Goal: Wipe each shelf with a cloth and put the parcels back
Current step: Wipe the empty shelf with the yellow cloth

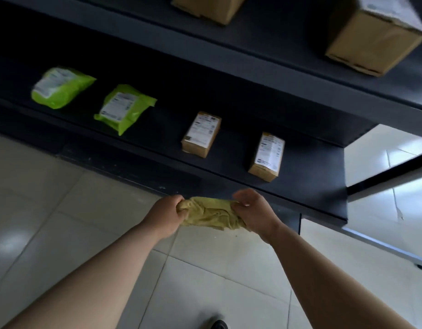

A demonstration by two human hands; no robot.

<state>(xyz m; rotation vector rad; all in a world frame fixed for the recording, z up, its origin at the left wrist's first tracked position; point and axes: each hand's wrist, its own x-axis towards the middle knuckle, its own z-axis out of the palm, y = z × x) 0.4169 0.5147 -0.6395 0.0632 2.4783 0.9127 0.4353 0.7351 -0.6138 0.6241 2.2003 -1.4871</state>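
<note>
Starting at the left, the left hand (168, 216) is seen clenched round one end of a crumpled yellow-green cloth (208, 213), and the other end is grasped by the right hand (254, 207), fingers curled into the fabric. The cloth is held in the air between them, just in front of the lowest shelf's edge and above the floor, touching neither. It is judged that the cloth is being gathered into a workable pad for a wiping pass. On the dark grey metal lower shelf (307, 186), four parcels are laid flat in a spaced row: a lime-green plastic mailer bag (61, 87) farthest left, a second lime-green mailer bag (124, 108) beside it, then a small brown cardboard box (201, 134) with a white label, and a second small labelled cardboard box (268, 156) nearest the right end. Whether they are put back already or are waiting to be lifted cannot be told. On the dark upper shelf (276, 43), two larger brown cartons (211, 7) (374, 34) are stood, partly cut off by the frame. The shelf surface is matt, and no dust can be made out on it. The floor is laid with pale glossy tiles (38, 210), in which light is reflected, and the toe of a black shoe (218, 325) is seen at the bottom edge.
</note>
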